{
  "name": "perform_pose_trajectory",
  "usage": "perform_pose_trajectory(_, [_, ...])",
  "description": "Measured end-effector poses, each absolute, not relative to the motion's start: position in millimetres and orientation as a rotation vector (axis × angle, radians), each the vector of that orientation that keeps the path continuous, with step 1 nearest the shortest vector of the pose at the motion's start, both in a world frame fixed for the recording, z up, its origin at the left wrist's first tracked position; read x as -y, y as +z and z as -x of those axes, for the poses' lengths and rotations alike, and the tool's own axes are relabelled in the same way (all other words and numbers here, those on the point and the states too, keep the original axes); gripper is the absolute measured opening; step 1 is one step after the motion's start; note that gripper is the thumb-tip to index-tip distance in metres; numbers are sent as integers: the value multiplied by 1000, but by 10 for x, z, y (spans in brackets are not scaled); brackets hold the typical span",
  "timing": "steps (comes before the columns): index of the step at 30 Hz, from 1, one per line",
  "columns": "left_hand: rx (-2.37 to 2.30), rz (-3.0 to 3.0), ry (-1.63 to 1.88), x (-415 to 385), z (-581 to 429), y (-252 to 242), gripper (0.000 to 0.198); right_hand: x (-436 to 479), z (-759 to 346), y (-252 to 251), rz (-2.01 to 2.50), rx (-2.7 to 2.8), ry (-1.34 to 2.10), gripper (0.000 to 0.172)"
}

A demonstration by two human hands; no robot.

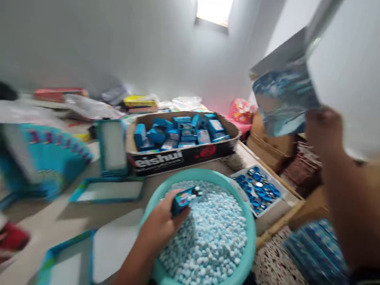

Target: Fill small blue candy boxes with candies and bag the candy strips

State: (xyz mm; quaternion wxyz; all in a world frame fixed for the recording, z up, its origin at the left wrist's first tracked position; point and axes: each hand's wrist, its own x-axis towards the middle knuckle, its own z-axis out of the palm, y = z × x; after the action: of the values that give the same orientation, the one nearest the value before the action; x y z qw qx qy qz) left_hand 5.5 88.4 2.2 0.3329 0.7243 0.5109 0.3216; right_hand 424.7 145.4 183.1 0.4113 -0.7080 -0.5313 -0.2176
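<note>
My left hand (160, 222) is closed around a small blue box (180, 200) over a turquoise basin (250, 242). Several white pellets show at the box's far end. Small white and pale blue pellets (213, 248) fill much of the basin. Raised at the upper right, my right hand (324, 122) grips a shiny silvery blue packet (282, 95) by its lower right corner; motion blurs it. Behind the basin, a cardboard tray (171, 161) holds many small blue boxes (181, 130). A white box (272, 213) of blue and silver round caps (257, 189) stands right of the basin.
Opened blue-edged cartons (108, 190) lie on the left of the table, near a fan of blue printed packs (56, 156). A red and white container (2, 241) stands at lower left. Brown cardboard boxes (269, 141) and blue wrapped packs (315, 253) are at right.
</note>
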Motion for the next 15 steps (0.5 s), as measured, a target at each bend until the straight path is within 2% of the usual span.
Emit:
perform_pose_trajectory(2, [-1296,-1898,848,-810,-58,29,46,-1568,-3865,2057,1659,1363,-548,30])
perform_pose_trajectory(5, [-1317,-1883,844,-726,-71,49,47,-1861,-3087,2248,1470,1653,-516,24])
perform_pose_trajectory(7, [-1361,-1887,825,-684,-75,56,49,-2091,-2442,2258,1332,1827,-515,29])
perform_pose_trajectory(12, [-1322,-1898,828,-613,-67,16,55,-2643,-772,1948,1054,2243,-463,58])
perform_pose_trajectory(15, [-1313,-1898,846,-594,-59,-36,57,-2865,13,1709,815,2517,-515,52])
